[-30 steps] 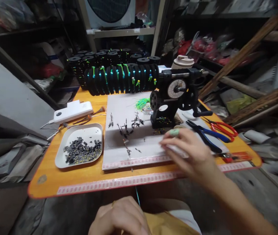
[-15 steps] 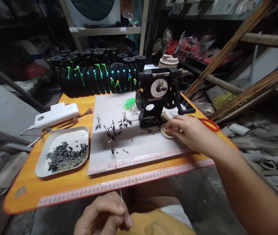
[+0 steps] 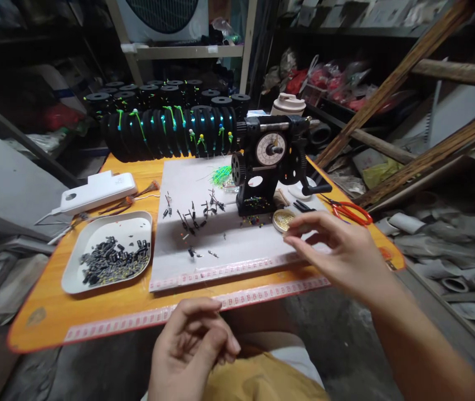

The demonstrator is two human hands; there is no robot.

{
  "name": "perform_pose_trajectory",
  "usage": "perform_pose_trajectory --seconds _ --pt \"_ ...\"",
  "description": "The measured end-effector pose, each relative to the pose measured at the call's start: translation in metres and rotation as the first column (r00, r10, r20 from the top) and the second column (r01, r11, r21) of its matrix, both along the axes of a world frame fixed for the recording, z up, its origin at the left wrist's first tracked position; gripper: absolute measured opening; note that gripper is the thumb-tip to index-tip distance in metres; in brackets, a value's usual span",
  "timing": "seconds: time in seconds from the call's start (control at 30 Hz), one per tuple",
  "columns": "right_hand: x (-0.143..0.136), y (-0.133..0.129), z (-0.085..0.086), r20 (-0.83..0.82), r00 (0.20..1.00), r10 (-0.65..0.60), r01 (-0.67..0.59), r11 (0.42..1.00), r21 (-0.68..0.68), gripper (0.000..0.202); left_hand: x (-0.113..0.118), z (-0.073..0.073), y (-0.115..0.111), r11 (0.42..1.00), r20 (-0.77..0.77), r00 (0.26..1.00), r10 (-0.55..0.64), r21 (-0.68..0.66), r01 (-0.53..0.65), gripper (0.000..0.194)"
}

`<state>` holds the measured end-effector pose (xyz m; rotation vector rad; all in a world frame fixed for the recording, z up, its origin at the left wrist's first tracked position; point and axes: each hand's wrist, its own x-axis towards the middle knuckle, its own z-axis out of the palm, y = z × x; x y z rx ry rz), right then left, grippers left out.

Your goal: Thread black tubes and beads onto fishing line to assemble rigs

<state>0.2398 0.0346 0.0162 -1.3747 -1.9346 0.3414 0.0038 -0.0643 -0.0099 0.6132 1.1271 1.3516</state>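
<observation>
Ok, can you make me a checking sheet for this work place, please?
Surface: orange table, grey board on it.
Job's things: round dish with gold bits; black crank machine carrying black spools.
Clutter: dark parts loose on the board; more in the white tray.
Hands: right hand near the dish, finger and thumb close together; left hand half-curled at the table's front edge. Can't tell whether either holds anything.
Cables: white cable at the left end of the white box.
Surroundings: shelves behind, wooden poles at right.

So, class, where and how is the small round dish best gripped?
Probably by its rim: the dish sits flat and looks shallow, so pinch the raised edge from the front right, where the right hand is; the black machine stands close behind, leftward.
</observation>
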Motion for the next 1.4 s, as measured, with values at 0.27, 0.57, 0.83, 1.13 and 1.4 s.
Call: perform_pose_trajectory --seconds 0.27,0.57,0.83,1.13,1.4 --pt "-0.039 -0.062 -0.008 -0.328 0.934 0.143 -0.213 0.958 -0.190 0.017 0.011 0.001 0.001 0.998 0.084 0.994 -0.068 0.002 0.068 0.049" --pt "-0.057 -0.076 -0.002 -0.300 0.914 0.272 -0.319 0.940 -0.119 0.026 0.010 0.000 -0.010 0.993 0.179 0.976 -0.121 0.025 0.118 0.044" --pt "-0.063 -0.077 -0.002 -0.459 0.861 0.220 -0.333 0.925 -0.183 0.025 0.010 0.001 -0.011 0.994 0.162 0.981 -0.104 0.042 0.098 0.042" --pt "-0.080 -0.074 -0.009 -0.827 0.556 -0.080 -0.391 0.853 -0.346 0.015 0.011 0.003 -0.013 0.996 0.165 0.982 -0.092 0.035 0.088 0.041" --pt "-0.076 -0.071 -0.007 -0.708 0.702 0.076 -0.375 0.885 -0.277 0.016 0.011 0.007 -0.012 0.998 0.211 0.975 -0.063 -0.006 0.066 0.042"
